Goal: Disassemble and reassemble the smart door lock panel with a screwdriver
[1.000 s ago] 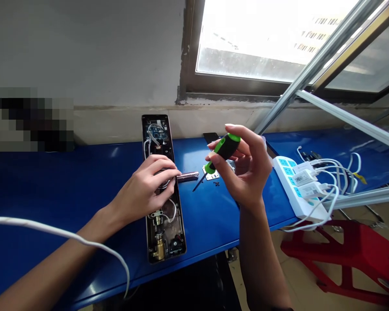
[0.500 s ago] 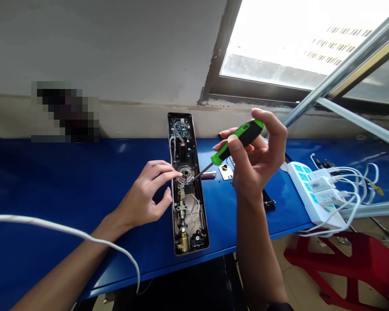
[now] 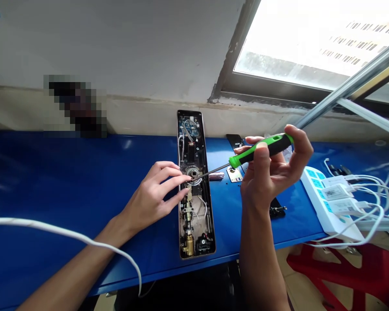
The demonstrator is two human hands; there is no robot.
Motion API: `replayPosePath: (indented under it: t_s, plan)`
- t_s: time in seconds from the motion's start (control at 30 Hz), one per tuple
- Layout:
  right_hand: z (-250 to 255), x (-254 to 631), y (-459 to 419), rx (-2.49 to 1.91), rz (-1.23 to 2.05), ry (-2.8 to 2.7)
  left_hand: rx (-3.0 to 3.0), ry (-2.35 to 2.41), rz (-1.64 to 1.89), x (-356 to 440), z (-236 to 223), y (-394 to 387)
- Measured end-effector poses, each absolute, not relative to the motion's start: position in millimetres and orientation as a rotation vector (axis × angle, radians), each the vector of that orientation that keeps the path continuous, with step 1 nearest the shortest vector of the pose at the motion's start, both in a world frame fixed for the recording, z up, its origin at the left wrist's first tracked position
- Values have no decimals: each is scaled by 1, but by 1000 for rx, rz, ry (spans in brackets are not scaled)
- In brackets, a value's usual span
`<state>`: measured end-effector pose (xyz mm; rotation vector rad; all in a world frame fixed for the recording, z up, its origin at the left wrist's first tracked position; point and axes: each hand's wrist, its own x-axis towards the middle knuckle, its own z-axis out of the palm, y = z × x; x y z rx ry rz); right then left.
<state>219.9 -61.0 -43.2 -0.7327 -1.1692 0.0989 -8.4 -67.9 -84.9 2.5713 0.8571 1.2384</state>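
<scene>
A long dark housing (image 3: 211,233) lies open on the blue table, likely an electronic door lock's, with a circuit board, white wires, a round metal ring (image 3: 198,170) and a brass cylinder (image 3: 189,245) inside. Held in my right hand (image 3: 269,172) is a green and black screwdriver (image 3: 262,149), slanting down to the left. Its tip reaches the lower part of the ring, close to my left fingertips. My left hand (image 3: 162,190) reaches over the housing's left edge, fingers stretched out, index fingertip at the ring. Whether a tiny part sits under those fingertips, I cannot tell.
Right of the housing lie a pinkish cylindrical bundle (image 3: 216,176), a small pale plate (image 3: 234,174) and dark parts (image 3: 277,209). A white power strip (image 3: 324,211) with plugged-in adapters stands at the right. A white cable (image 3: 68,233) crosses over my left forearm. A red stool (image 3: 376,272) stands below.
The screwdriver has tilted flatter, and its tip has shifted up to the ring's lower edge. My left thumb has moved in over the housing. The whole view has shifted slightly.
</scene>
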Motion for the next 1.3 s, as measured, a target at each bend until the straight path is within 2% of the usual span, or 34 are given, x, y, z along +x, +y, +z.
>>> replayPosePath:
  t_s: [0.27,1.3]
  plan:
    - [-47,225,-56,-654,107,-1177,2554,832,1356,-5,-92,-68]
    - [-48,222,-63,-703,182,-1272,2565,900,1342,-2,-89,-73]
